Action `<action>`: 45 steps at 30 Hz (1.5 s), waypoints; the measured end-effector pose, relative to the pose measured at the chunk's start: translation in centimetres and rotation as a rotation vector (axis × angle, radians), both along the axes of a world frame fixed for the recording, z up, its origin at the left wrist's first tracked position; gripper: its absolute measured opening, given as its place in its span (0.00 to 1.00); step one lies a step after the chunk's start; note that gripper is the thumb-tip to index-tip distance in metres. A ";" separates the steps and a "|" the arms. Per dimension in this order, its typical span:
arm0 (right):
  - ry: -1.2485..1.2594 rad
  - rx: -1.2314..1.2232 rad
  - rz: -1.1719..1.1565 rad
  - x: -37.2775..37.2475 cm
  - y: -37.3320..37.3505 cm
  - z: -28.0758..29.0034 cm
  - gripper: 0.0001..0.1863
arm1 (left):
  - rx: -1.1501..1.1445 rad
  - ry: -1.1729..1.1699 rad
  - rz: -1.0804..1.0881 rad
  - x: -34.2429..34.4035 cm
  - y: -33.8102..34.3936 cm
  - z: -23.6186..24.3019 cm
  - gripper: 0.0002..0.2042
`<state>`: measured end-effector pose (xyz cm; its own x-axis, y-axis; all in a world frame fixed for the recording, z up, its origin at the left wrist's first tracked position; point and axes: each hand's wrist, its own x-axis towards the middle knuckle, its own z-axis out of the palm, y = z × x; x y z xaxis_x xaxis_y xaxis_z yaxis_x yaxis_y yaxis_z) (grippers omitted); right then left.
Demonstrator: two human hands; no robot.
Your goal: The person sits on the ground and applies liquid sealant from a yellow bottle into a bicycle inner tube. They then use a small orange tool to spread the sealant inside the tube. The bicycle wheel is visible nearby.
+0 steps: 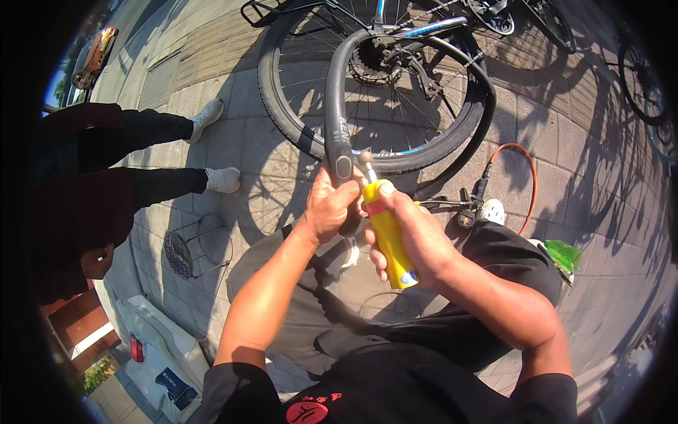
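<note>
My left hand (pixel 328 210) is closed around a black inner tube (pixel 340 92), pinching it near its lower end. An oval patch-like spot (pixel 343 167) shows on the tube just above my fingers. From there the tube runs up past the wheel hub and loops down on the right. In my right hand (pixel 425 237) is a yellow-handled tool (pixel 393 247) with a short metal shaft and a rounded brownish tip. My thumb lies along its upper end. The tip is close to the tube's right side; whether they touch I cannot tell.
A bicycle wheel (pixel 272 92) with its tyre lies ahead, beside frame and chain. An orange hose (pixel 533 185) curves on the right. A wire basket (pixel 178 254) stands on the paving at left, near a standing person's shoes (pixel 223 179). A green bottle (pixel 563 254) lies right.
</note>
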<state>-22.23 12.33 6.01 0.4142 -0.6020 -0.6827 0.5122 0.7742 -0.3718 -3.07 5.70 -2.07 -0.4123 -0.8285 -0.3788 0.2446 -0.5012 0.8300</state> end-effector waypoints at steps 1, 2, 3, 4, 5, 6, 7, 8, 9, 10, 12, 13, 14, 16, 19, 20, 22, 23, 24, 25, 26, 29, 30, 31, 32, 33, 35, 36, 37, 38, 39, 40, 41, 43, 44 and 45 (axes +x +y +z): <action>-0.008 0.012 -0.008 0.0 0.0 -0.1 0.32 | -0.002 0.009 -0.041 0.3 -0.2 -0.5 0.29; -0.016 0.023 -0.015 0.0 0.0 -0.1 0.32 | -0.004 0.017 -0.082 0.5 -0.3 -0.9 0.33; -0.004 0.046 -0.027 0.1 0.1 0.2 0.32 | -0.021 -0.016 -0.079 0.5 -0.2 -1.4 0.32; -0.022 0.043 -0.041 0.2 0.1 0.3 0.30 | -0.040 -0.052 -0.071 0.6 -0.2 -1.6 0.30; -0.040 0.041 -0.054 0.2 0.1 0.3 0.29 | -0.027 -0.025 -0.078 0.7 -0.2 -1.8 0.26; -0.058 0.038 -0.066 0.2 0.1 0.3 0.27 | -0.035 -0.046 -0.071 0.7 -0.2 -2.1 0.25; -0.059 0.031 -0.066 0.1 0.1 0.3 0.27 | -0.044 -0.065 -0.063 0.6 -0.2 -2.1 0.24; -0.060 0.024 -0.066 0.1 0.2 0.2 0.27 | -0.054 -0.083 -0.055 0.5 -0.2 -2.1 0.23; -0.060 0.018 -0.065 0.1 0.2 0.2 0.27 | -0.050 -0.076 -0.051 0.5 -0.2 -2.2 0.23; -0.063 0.012 -0.058 0.0 0.3 0.2 0.28 | -0.044 -0.067 -0.048 0.4 -0.2 -2.2 0.22; -0.067 0.000 -0.042 0.0 0.4 0.1 0.31 | -0.028 -0.048 -0.041 0.2 -0.1 -2.3 0.21; -0.070 -0.005 -0.044 0.1 0.4 0.0 0.30 | -0.017 -0.039 -0.036 0.1 -0.1 -2.1 0.21; -0.072 -0.008 -0.046 0.1 0.4 -0.2 0.30 | -0.006 -0.030 -0.030 0.1 -0.1 -1.9 0.20; -0.069 -0.007 -0.049 0.2 0.4 -0.2 0.29 | -0.008 -0.021 -0.028 0.2 -0.1 -2.2 0.20; -0.058 0.006 -0.059 0.3 0.3 0.0 0.28 | -0.002 -0.029 -0.048 0.6 -0.2 -2.4 0.21; -0.056 0.008 -0.067 0.3 0.2 0.0 0.27 | 0.002 -0.036 -0.057 0.6 -0.2 -2.3 0.21; -0.057 0.003 -0.071 0.2 0.1 0.1 0.25 | -0.013 -0.058 -0.040 0.2 -0.2 -2.3 0.22; -0.059 -0.004 -0.067 0.1 0.0 0.2 0.25 | -0.020 -0.070 -0.032 0.0 -0.1 -2.3 0.22; -0.061 -0.011 -0.064 0.0 -0.1 0.2 0.25 | -0.010 -0.047 -0.034 0.0 -0.1 -2.1 0.22; -0.058 -0.011 -0.061 0.0 -0.2 0.3 0.24 | 0.000 -0.025 -0.036 0.1 -0.1 -2.0 0.22; -0.055 -0.011 -0.059 0.1 -0.3 0.3 0.24 | 0.009 -0.002 -0.039 0.2 -0.1 -1.8 0.22; -0.040 0.009 -0.064 0.1 -0.5 0.4 0.24 | -0.001 0.001 -0.066 0.3 -0.3 -1.9 0.22; -0.035 0.019 -0.067 0.1 -0.5 0.4 0.23 | -0.007 -0.002 -0.063 0.3 -0.3 -2.1 0.22; -0.036 0.021 -0.060 0.1 -0.5 0.4 0.24 | -0.014 -0.005 -0.059 0.3 -0.2 -2.2 0.22; -0.037 0.023 -0.053 0.1 -0.5 0.4 0.24 | -0.020 -0.008 -0.054 0.3 -0.2 -2.2 0.22; -0.038 0.024 -0.046 0.1 -0.5 0.4 0.24 | -0.017 -0.007 -0.052 0.3 -0.2 -2.3 0.22; -0.028 0.017 -0.050 0.1 -0.5 0.3 0.25 | -0.008 -0.005 -0.050 0.3 -0.4 -2.1 0.22; -0.023 0.013 -0.053 0.1 -0.5 0.2 0.25 | -0.013 -0.010 -0.056 0.3 -0.4 -2.1 0.22; -0.020 0.013 -0.056 0.2 -0.5 0.2 0.25 | -0.017 -0.015 -0.061 0.3 -0.4 -2.1 0.23; -0.017 0.013 -0.060 0.2 -0.4 0.1 0.26 | -0.022 -0.021 -0.066 0.3 -0.4 -2.0 0.23; -0.015 0.012 -0.063 0.2 -0.4 0.0 0.26 | -0.027 -0.033 -0.085 0.4 -0.4 -1.9 0.24; -0.008 0.007 -0.070 0.2 -0.4 -0.1 0.28 | -0.031 -0.045 -0.103 0.4 -0.5 -1.6 0.25; -0.001 0.002 -0.078 0.2 -0.3 -0.2 0.31 | -0.036 -0.057 -0.122 0.3 -0.5 -1.3 0.26; -0.003 -0.009 -0.088 0.0 -0.3 -0.3 0.33 | 0.012 -0.052 -0.118 0.1 -0.7 -0.7 0.28; -0.012 -0.015 -0.091 -0.2 -0.4 -0.4 0.33 | 0.037 -0.049 -0.118 0.0 -0.7 -0.6 0.28; -0.020 -0.021 -0.094 -0.4 -0.4 -0.5 0.33 | 0.050 -0.022 -0.103 -0.1 -0.7 -0.5 0.29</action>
<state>-22.59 11.95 5.52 0.3687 -0.6531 -0.6615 0.5902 0.7142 -0.3762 -3.16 5.03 -2.58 -0.4857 -0.7621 -0.4280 0.1718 -0.5634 0.8081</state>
